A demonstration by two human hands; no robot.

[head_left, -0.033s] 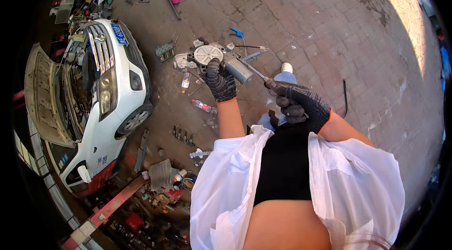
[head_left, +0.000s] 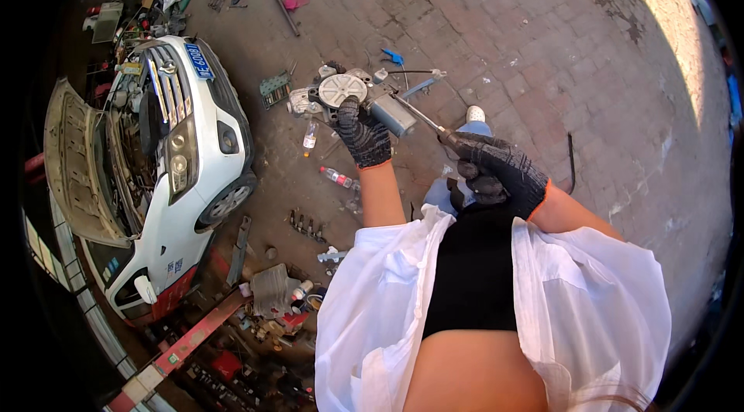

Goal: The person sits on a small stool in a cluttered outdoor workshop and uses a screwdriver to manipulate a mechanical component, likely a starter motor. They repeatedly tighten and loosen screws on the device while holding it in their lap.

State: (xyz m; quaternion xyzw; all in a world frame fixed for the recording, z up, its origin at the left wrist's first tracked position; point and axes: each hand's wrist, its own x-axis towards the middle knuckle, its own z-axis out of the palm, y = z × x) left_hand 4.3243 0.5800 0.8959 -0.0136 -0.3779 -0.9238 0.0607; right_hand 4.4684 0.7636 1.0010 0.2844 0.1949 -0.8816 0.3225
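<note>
My left hand (head_left: 363, 133), in a dark knitted glove with an orange cuff, grips an electric motor unit (head_left: 343, 89) with a round, pale gear housing and a grey cylinder. Its thumb lies over the lower edge of the housing. My right hand (head_left: 496, 168), gloved the same way, is closed round the handle of a screwdriver (head_left: 423, 117). The long metal shaft slants up and left to the motor beside the grey cylinder. Whether its tip sits in a screw is too small to tell. Most of the handle is hidden by my fingers.
To the left stands a white car (head_left: 209, 133) with its hood raised. On the paving lie a green bit case (head_left: 274, 89), a blue-handled tool (head_left: 393, 56), plastic bottles (head_left: 338, 177) and a long bar (head_left: 280, 1). Scattered parts surround a red beam (head_left: 190, 338) at lower left.
The whole view has shifted slightly, with the car and floor items a little further right. Both hands keep their hold on the motor unit and screwdriver.
</note>
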